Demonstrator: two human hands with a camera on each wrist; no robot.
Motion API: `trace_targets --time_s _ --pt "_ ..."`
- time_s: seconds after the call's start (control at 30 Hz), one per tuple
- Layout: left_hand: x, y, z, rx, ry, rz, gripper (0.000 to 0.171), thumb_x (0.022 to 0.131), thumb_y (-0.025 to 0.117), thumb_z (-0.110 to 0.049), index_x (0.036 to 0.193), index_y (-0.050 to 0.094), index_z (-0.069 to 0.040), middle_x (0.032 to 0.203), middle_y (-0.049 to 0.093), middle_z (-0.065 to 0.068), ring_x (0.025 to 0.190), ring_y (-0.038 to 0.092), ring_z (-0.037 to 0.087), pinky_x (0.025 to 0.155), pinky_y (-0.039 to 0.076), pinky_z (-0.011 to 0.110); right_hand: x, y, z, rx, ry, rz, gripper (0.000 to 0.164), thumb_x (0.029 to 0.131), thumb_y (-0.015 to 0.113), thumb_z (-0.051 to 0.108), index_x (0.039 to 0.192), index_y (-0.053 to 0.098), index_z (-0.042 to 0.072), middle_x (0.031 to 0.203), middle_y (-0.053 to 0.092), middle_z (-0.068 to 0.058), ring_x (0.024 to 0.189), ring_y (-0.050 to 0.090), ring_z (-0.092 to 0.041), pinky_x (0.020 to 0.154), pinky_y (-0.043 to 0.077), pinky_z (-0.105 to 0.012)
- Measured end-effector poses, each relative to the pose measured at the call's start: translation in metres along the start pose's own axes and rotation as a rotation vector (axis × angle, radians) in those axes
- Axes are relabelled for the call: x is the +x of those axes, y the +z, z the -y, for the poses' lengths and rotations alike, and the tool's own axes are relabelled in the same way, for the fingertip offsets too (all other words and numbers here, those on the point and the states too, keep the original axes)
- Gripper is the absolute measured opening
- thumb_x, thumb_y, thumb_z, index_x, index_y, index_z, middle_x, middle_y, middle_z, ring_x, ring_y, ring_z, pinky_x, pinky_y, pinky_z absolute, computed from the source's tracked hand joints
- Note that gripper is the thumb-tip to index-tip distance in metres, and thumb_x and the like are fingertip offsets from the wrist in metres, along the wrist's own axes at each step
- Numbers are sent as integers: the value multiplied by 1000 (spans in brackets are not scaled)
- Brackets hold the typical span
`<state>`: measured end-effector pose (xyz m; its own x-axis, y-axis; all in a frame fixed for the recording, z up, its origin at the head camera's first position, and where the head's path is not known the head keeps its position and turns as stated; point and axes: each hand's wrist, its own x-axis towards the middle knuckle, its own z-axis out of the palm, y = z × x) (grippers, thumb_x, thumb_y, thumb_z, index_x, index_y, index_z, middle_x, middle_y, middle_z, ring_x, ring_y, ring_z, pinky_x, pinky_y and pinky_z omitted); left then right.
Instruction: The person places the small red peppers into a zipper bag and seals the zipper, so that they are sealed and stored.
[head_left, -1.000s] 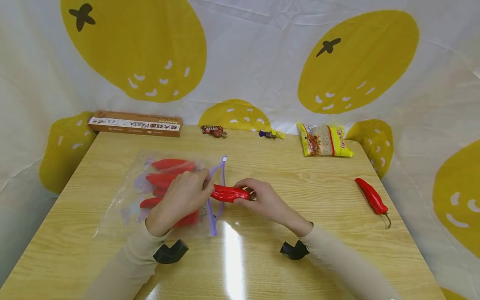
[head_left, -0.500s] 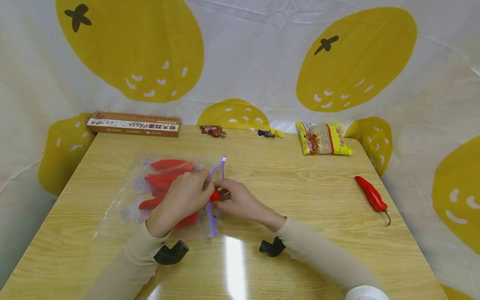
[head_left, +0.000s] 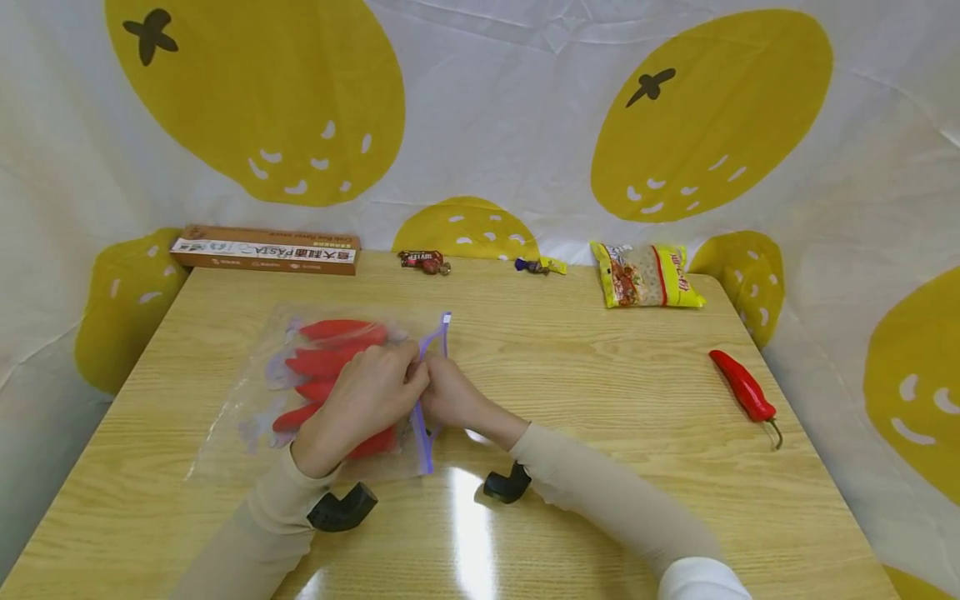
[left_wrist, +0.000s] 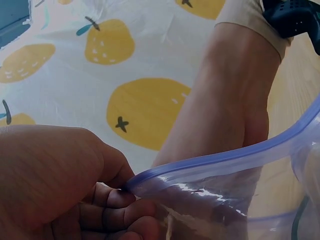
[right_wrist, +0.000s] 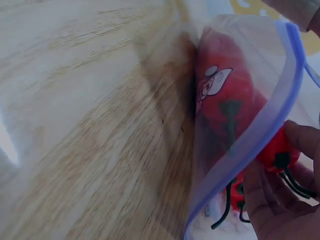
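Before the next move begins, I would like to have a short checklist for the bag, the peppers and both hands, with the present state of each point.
1. Left hand pinches the purple rim: ok, seen in the left wrist view.
2. Mouth of the clear bag open: ok, its edges stand apart.
3. Right hand holds a pepper: ok, fingers are around the held pepper near its stem.
4. Held pepper fully inside: cannot tell, its stem end is at the mouth and its depth is unclear.
5. Every pepper in the bag: not ok, a loose pepper lies on the table.
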<state>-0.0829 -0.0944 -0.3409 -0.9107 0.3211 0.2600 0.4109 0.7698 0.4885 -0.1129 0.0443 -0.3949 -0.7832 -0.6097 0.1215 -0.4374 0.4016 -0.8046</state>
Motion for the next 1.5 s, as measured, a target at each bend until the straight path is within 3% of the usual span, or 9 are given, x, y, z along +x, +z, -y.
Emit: trace_targets --time_s 0.17,0.3,0.57,0.7,0.83,1.0,1.23,1.37,1.5 --pt "-1 -1 0 1 -6 1 22 79 53 -11 61 40 -13 53 31 -3 47 31 13 42 25 27 8 9 -4 13 -174 -18 7 79 50 -8 82 53 -2 78 56 -9 71 48 -7 67 43 -17" --pt "-1 -2 0 4 -2 -1 22 80 53 -12 61 41 -13 53 31 -3 47 31 12 42 25 27 8 14 -5 23 -221 -29 8 71 48 -9 74 52 -3 73 55 -11 68 47 -8 65 44 -18" --pt "-1 -2 0 2 10 -11 23 80 53 -12 60 41 -13 53 30 -3 47 29 12 41 24 26 2 7 1 16 -99 14 11 76 49 -9 75 53 1 75 55 -6 68 48 -6 63 43 -17" --pt "0 -2 0 2 8 -6 25 81 54 -13 60 40 -13 53 31 -3 46 30 11 41 24 25 -15 -10 -1 -3 -1 6 16 81 58 1 96 60 6 93 61 -4 78 57 -8 67 48 -19" --pt "1 -3 -1 2 -1 5 25 82 53 -14 61 41 -13 51 33 -4 44 33 10 41 25 25 -45 -43 -16 -119 -34 -88 29 84 63 9 113 59 4 106 61 -11 82 61 -15 68 51 -23" --pt "3 -4 -1 -8 -12 17 25 82 52 -13 59 41 -13 51 34 -4 44 34 10 41 26 25 -93 -100 -45 -420 44 -281 26 84 63 12 109 62 5 103 62 -11 78 61 -17 61 50 -29" --pt "3 -6 0 -6 -25 36 26 83 51 -13 59 39 -13 50 33 -4 43 33 10 41 25 24 -168 -182 -95 -809 292 -473 26 82 61 14 105 63 2 98 60 -19 78 59 -32 58 46 -45" --pt "2 -5 1 0 -20 26 27 83 51 -12 59 39 -13 50 32 -4 44 32 10 41 24 24 -209 -225 -119 -896 449 -542 29 81 58 12 104 60 -4 94 56 -28 80 53 -43 62 41 -54" --pt "1 -6 2 -2 -17 15 28 82 52 -12 58 38 -13 50 31 -5 44 31 10 41 24 24 -242 -254 -135 -914 665 -487 36 81 54 15 106 54 -10 89 52 -33 74 50 -45 56 39 -52"
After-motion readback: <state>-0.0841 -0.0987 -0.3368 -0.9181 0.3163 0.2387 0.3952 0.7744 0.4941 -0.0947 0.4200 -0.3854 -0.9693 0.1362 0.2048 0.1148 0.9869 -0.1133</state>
